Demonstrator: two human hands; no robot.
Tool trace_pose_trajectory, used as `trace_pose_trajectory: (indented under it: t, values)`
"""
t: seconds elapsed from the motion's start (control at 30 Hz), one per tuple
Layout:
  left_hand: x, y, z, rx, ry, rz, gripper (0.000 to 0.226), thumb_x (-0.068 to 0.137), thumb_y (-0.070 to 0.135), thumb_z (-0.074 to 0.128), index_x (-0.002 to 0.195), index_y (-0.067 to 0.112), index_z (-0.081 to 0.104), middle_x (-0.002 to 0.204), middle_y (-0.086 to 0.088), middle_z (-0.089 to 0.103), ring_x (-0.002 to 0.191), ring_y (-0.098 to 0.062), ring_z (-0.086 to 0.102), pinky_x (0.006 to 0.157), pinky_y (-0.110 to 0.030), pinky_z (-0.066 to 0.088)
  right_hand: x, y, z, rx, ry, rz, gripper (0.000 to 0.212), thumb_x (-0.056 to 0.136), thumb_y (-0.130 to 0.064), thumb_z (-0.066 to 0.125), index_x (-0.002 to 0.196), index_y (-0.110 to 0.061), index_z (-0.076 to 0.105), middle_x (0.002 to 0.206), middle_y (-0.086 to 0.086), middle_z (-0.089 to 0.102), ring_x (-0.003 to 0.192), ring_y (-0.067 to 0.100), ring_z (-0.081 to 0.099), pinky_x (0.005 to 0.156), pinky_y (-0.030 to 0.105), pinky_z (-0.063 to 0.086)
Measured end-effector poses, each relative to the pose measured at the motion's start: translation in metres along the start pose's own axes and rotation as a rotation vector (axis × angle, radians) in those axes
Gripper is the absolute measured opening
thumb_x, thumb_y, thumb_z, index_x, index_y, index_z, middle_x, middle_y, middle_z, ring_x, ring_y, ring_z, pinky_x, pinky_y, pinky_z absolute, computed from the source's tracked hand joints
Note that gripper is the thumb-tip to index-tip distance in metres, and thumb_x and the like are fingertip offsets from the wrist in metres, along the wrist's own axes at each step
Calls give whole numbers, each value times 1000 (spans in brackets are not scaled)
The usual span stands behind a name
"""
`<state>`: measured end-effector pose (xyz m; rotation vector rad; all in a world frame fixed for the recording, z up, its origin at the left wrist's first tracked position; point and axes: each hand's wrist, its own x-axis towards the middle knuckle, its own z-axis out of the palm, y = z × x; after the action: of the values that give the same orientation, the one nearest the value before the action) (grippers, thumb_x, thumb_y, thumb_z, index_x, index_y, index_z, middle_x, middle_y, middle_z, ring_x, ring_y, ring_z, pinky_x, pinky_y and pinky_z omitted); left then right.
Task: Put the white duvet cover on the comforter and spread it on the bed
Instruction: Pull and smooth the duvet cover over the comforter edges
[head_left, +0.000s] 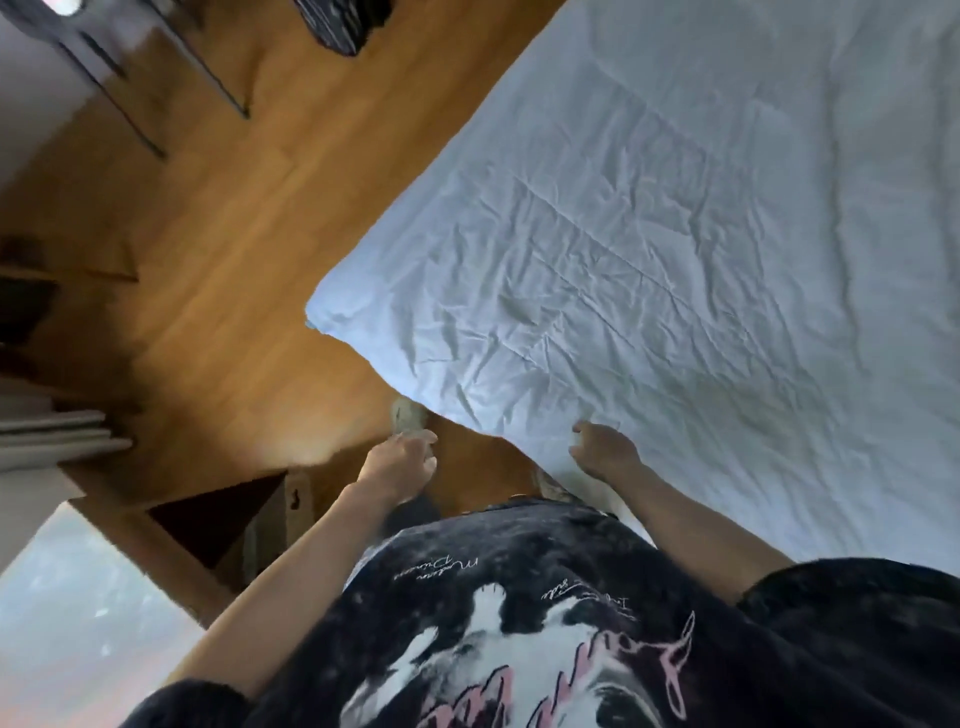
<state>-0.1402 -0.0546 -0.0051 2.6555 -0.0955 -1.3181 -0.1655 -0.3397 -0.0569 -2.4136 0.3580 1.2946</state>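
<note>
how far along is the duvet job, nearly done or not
Nearly done, it seems. The white duvet cover already lies spread over the bed, creased. The right hand grips its near edge; the left hand hangs free over the floor. Smoothing and squaring the corner look left.

Dim, cool daylight; wrinkled white duvet cover (675, 249) reads bluish, soft crease shadows. Warm glare patch on orange-brown wooden floor (218, 249). Motion blur throughout, wide-angle stretching at edges.

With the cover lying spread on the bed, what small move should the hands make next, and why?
Probably a light tug by the right hand, which pinches the near edge of the cover; the fabric there is creased. The left hand hangs over the floor, apparently holding nothing.
</note>
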Motion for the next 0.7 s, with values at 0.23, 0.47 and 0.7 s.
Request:
trace_pose_trajectory:
  t: [0.23, 0.47, 0.7]
  values:
    - [63, -65, -92, 416, -110, 226, 42, 99, 24, 49, 140, 16, 47, 133, -8, 55, 115, -26, 58, 94, -36, 46, 2, -87, 34, 349, 135, 241, 45, 95, -38, 52, 136, -18, 49, 134, 9, 56, 121, 28, 53, 97, 37, 42]
    - [132, -60, -118, 598, -211, 345, 46, 96, 25, 47, 141, 17, 43, 136, -10, 49, 121, -30, 51, 95, -38, 42, 21, -113, 70, 472, 331, 337, 35, 96, -16, 44, 130, -12, 54, 125, 9, 60, 114, 27, 55, 93, 38, 44]
    - [207, -38, -32, 686, -269, 509, 47, 96, 17, 48, 143, 19, 40, 141, -7, 43, 129, -26, 41, 102, -40, 40, 91, -85, 125, 304, 347, 241, 53, 95, -17, 55, 145, -16, 35, 148, 10, 36, 133, 28, 37, 105, 39, 39]
